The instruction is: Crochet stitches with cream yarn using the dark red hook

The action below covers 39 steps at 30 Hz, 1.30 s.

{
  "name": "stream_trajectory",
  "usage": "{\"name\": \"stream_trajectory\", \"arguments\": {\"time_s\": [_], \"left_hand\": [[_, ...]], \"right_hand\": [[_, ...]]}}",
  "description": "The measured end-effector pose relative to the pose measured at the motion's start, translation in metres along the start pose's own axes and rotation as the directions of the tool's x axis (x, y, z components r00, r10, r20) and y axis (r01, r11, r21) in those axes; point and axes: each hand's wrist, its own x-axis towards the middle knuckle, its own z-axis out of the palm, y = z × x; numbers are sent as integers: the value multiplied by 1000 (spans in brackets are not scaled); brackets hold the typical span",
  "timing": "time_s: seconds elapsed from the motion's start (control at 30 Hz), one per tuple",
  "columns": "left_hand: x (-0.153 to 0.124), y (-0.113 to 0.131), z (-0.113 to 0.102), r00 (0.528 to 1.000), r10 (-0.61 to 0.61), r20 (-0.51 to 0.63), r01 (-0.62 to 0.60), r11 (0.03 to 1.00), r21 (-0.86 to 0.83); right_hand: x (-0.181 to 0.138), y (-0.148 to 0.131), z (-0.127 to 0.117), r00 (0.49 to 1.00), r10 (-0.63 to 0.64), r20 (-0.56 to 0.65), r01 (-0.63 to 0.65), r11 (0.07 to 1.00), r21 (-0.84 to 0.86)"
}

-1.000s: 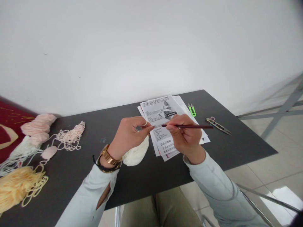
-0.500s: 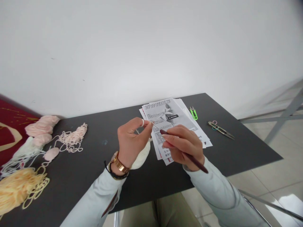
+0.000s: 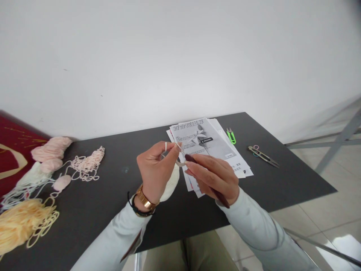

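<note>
Over desk [image 3: 113,210], inward of front edge: left hand [image 3: 154,168] pinched white yarn [image 3: 166,146], right hand [image 3: 216,174] gripped crochet hook [image 3: 190,158]; steady tension, small hook turns seemed best.

On the table [image 3: 104,203], yarn skeins [image 3: 21,224] are lying left, a yarn ball [image 3: 171,184] centrally, printed sheets [image 3: 220,148] right of it, two snips [image 3: 231,138] farther right.

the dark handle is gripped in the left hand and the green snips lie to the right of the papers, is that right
Not quite: the head view shows the dark handle gripped in the right hand, not the left hand. The green snips do lie to the right of the papers.
</note>
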Motion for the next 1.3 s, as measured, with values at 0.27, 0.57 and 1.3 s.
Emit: {"name": "stream_trajectory", "arguments": {"time_s": [0.27, 0.57, 1.3], "left_hand": [[-8, -7, 2, 958, 282, 60, -282, 959, -8], [-3, -3, -4, 973, 100, 210, -93, 995, -40], [13, -7, -8, 992, 125, 31, -122, 988, -93]], "right_hand": [[-1, 0, 2, 997, 73, -22, -71, 995, 76], [1, 3, 4, 983, 168, -70, -157, 977, 143], [5, -1, 12, 790, 592, -159, -441, 729, 523]]}}
